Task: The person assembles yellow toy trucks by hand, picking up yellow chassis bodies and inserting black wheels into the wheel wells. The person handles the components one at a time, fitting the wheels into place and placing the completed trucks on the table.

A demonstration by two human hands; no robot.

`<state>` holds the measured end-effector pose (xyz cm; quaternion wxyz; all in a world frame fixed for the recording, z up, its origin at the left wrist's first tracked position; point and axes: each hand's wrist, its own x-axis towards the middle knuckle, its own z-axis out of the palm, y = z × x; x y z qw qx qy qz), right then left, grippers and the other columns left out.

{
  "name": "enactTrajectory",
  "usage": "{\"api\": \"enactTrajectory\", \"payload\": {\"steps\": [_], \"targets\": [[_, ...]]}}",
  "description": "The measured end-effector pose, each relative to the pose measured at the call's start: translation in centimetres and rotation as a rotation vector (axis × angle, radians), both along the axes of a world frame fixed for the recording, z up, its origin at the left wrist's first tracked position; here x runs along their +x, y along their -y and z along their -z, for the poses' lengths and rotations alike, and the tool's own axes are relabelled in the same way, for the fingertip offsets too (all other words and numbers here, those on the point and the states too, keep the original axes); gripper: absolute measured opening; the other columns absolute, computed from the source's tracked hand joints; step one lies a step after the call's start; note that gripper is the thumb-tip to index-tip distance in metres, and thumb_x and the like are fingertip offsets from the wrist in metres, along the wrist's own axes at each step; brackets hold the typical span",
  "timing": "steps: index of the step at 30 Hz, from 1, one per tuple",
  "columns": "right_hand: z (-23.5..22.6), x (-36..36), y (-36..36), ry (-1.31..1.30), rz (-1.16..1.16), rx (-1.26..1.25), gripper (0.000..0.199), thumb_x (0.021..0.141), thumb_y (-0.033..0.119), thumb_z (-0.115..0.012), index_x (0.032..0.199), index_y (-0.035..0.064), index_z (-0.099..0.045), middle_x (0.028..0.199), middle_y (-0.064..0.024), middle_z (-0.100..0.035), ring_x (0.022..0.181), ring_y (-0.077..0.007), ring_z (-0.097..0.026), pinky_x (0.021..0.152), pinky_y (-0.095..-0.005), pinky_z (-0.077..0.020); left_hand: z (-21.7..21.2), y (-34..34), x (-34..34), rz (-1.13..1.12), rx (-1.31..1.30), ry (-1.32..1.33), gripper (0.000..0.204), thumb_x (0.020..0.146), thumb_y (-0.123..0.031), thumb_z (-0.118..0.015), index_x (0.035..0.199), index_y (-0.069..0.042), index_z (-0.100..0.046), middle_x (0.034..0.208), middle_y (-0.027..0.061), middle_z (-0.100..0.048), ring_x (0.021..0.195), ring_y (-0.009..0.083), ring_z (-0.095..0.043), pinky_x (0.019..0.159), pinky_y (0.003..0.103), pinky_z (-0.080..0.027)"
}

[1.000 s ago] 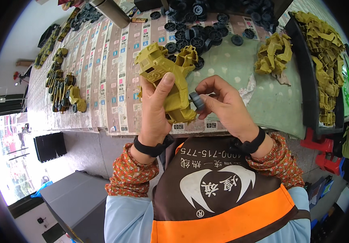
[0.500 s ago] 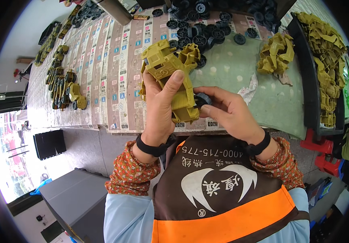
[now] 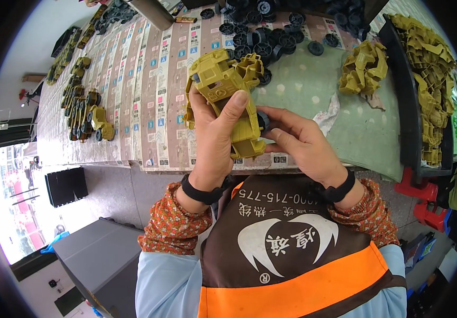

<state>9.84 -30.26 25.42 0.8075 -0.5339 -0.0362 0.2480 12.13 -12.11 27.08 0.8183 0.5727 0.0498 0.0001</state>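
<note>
An olive-yellow plastic toy truck body (image 3: pixel 248 123) is tilted above the near edge of the table. My left hand (image 3: pixel 213 127) is closed around it, thumb across its side. On the truck's right side, near its lower end, sits a dark toy wheel (image 3: pixel 263 121), partly hidden. The fingers of my right hand (image 3: pixel 308 140) are bent against this wheel, with index finger and thumb close to it. Whether the wheel is fully on its axle cannot be seen.
Dark loose wheels (image 3: pixel 263 49) lie heaped beyond the truck. Several wheeled toy trucks (image 3: pixel 82 111) stand at the left. On the green mat (image 3: pixel 292 87) are a cluster of yellow bodies (image 3: pixel 365 69) and a pale scrap (image 3: pixel 328 114). A black bin (image 3: pixel 409 114) of yellow parts borders the right.
The wheel has gone from between my right fingers to close against the truck's side. My left hand and the truck have shifted slightly right.
</note>
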Motion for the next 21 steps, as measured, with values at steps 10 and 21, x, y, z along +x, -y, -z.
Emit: {"api": "enactTrajectory", "payload": {"steps": [10, 21], "targets": [[0.9, 0.8, -0.3, -0.169, 0.017, 0.194, 0.033, 0.105, 0.006, -0.059, 0.137, -0.0008, -0.056, 0.122, -0.0079, -0.065, 0.115, -0.0151, -0.065, 0.097, -0.0319, -0.0583, -0.2, -0.1, -0.2, 0.016, -0.027, -0.021, 0.069, 0.094, -0.022, -0.081, 0.145, -0.008, -0.036, 0.131, 0.0084, -0.055, 0.115, 0.0163, -0.060, 0.095, 0.032, -0.056], [1.9, 0.9, 0.1, -0.108, 0.016, 0.152, 0.020, 0.102, 0.002, -0.062, 0.121, 0.0007, -0.056, 0.115, -0.0062, -0.066, 0.102, -0.0138, -0.069, 0.094, -0.0308, -0.0594, -0.3, -0.1, -0.3, -0.046, 0.089, 0.052, 0.055, 0.099, -0.021, -0.075, 0.139, -0.006, -0.041, 0.126, 0.0095, -0.060, 0.108, 0.0162, -0.064, 0.088, 0.031, -0.058]]}}
